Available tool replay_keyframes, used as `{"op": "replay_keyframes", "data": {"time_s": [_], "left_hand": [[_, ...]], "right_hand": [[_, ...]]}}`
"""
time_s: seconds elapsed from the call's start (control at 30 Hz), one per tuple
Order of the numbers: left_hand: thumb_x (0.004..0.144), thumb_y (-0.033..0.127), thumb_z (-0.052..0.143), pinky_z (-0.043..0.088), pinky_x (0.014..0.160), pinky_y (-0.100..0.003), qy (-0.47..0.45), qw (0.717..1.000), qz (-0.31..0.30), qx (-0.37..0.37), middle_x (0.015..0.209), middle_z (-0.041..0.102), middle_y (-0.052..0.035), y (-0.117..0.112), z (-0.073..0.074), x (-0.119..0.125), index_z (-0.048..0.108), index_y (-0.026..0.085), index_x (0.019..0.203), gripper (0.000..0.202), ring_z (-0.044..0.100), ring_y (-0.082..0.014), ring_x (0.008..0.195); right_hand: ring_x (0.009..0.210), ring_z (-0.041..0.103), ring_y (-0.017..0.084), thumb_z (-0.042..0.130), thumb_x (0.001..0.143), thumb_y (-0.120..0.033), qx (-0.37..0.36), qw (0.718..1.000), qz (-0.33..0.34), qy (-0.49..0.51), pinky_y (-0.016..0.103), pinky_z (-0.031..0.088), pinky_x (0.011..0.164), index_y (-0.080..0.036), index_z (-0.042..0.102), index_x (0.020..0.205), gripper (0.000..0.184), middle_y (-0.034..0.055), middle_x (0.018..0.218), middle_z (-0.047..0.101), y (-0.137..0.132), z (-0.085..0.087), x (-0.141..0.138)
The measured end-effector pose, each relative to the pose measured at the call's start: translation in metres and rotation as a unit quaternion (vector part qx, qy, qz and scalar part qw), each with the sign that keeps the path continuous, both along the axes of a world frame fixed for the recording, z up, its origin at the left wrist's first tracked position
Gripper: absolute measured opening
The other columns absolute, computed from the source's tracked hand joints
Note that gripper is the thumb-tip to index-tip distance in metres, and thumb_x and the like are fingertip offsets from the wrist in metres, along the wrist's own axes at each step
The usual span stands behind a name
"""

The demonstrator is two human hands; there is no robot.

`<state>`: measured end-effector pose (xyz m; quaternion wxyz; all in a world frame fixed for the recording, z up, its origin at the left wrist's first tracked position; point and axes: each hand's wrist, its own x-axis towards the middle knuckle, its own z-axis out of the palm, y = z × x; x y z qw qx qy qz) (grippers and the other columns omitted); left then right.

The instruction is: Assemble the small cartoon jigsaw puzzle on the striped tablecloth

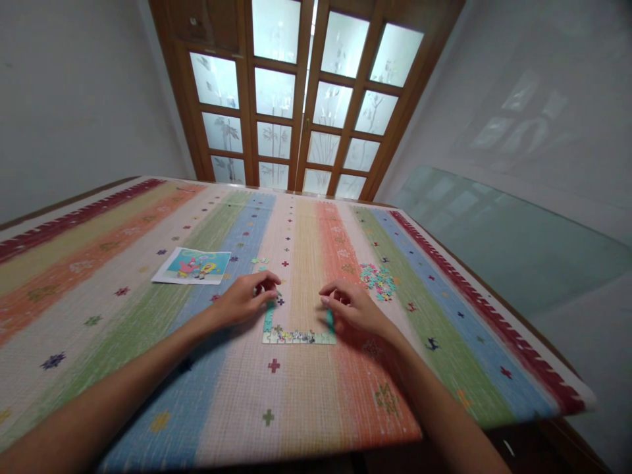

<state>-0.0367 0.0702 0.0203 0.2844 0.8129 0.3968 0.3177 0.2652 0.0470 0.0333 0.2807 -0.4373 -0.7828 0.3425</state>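
A partly joined jigsaw puzzle (296, 338) lies flat on the tablecloth, with a bottom row and two teal sides rising from it. My left hand (247, 297) hovers by the upper left side, thumb and fingers curled together around what looks like a small teal puzzle piece. Over the right side, my right hand (353, 306) has its thumb and forefinger close together in a pinch; whatever may be between them is too small to make out. Part of the right teal side is hidden under this hand. A few loose teal pieces (259, 261) lie just beyond my left hand.
A heap of loose puzzle pieces (379, 282) sits to the right of my right hand. On the left lies a printed cartoon picture (195, 266). The striped tablecloth (306, 401) covers the table. Beyond stand wooden glazed doors (301, 99); a glass panel leans at right.
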Motion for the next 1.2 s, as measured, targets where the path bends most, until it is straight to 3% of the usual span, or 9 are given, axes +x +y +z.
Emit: {"op": "replay_keyframes", "data": {"time_s": [0.2,0.47,0.53,0.63,0.77,0.9,1.07,1.2], "left_hand": [[0.09,0.033,0.064,0.047,0.066,-0.03,-0.06,0.995,-0.068,-0.033,0.081,0.067,-0.0013,-0.032,-0.002,0.026,0.06,0.02,0.09,0.013,0.059,-0.0151,0.068],[0.093,0.035,0.065,0.045,0.065,-0.028,-0.076,0.993,-0.08,-0.043,0.075,0.064,0.0005,-0.041,-0.007,0.032,0.06,0.019,0.087,0.017,0.057,-0.0138,0.066],[0.094,0.035,0.064,0.046,0.066,-0.029,-0.07,0.994,-0.072,-0.032,0.076,0.065,0.0002,-0.039,-0.006,0.03,0.061,0.019,0.091,0.016,0.057,-0.0142,0.067],[0.095,0.037,0.062,0.047,0.068,-0.032,-0.061,0.997,-0.039,-0.005,0.079,0.065,-0.0012,-0.035,-0.007,0.025,0.062,0.02,0.093,0.017,0.058,-0.0158,0.07],[0.098,0.033,0.054,0.049,0.071,-0.035,-0.038,0.999,0.001,0.028,0.082,0.065,-0.0034,-0.028,-0.011,0.013,0.061,0.021,0.093,0.015,0.059,-0.0184,0.074],[0.101,0.028,0.049,0.05,0.075,-0.037,0.011,0.998,-0.001,0.064,0.09,0.067,-0.0057,-0.026,-0.014,0.006,0.062,0.02,0.101,0.015,0.06,-0.0202,0.081],[0.1,0.031,0.055,0.05,0.087,-0.041,0.057,0.991,-0.038,0.111,0.101,0.067,-0.0076,-0.029,-0.015,0.005,0.064,0.021,0.103,0.014,0.06,-0.0239,0.096],[0.1,0.033,0.057,0.05,0.088,-0.041,0.076,0.988,-0.047,0.127,0.101,0.066,-0.008,-0.031,-0.017,0.006,0.065,0.02,0.103,0.016,0.06,-0.0242,0.096]], "right_hand": [[0.061,0.058,0.014,0.07,0.091,-0.046,-0.105,0.991,0.069,0.039,0.027,0.044,0.059,-0.021,0.069,0.1,0.027,-0.001,0.068,0.065,-0.015,-0.001,-0.025],[0.061,0.053,0.013,0.07,0.089,-0.038,-0.068,0.993,0.087,0.044,0.026,0.042,0.058,-0.02,0.075,0.096,0.02,-0.0007,0.068,0.064,-0.022,-0.008,-0.035],[0.064,0.056,0.013,0.068,0.089,-0.035,-0.039,0.997,0.059,0.044,0.026,0.044,0.06,-0.02,0.075,0.095,0.018,0.0019,0.076,0.068,-0.016,-0.009,-0.029],[0.067,0.06,0.015,0.068,0.087,-0.032,0.002,0.998,-0.043,0.043,0.029,0.048,0.063,-0.02,0.074,0.095,0.016,0.005,0.083,0.073,-0.002,-0.011,-0.013],[0.058,0.061,0.015,0.068,0.085,-0.033,-0.016,0.99,-0.134,0.044,0.03,0.049,0.057,-0.019,0.072,0.092,0.017,0.0054,0.072,0.072,0.014,-0.015,0.01],[0.047,0.056,0.013,0.069,0.083,-0.035,-0.064,0.989,-0.126,0.043,0.026,0.044,0.046,-0.018,0.072,0.089,0.018,0.0028,0.064,0.069,0.019,-0.018,0.019],[0.052,0.058,0.013,0.073,0.08,-0.034,-0.095,0.988,-0.113,0.049,0.025,0.046,0.048,-0.017,0.073,0.087,0.018,0.0033,0.066,0.069,0.017,-0.02,0.015],[0.055,0.058,0.014,0.072,0.08,-0.033,-0.105,0.988,-0.105,0.039,0.025,0.045,0.049,-0.017,0.074,0.086,0.017,0.0028,0.066,0.069,0.017,-0.023,0.014]]}}
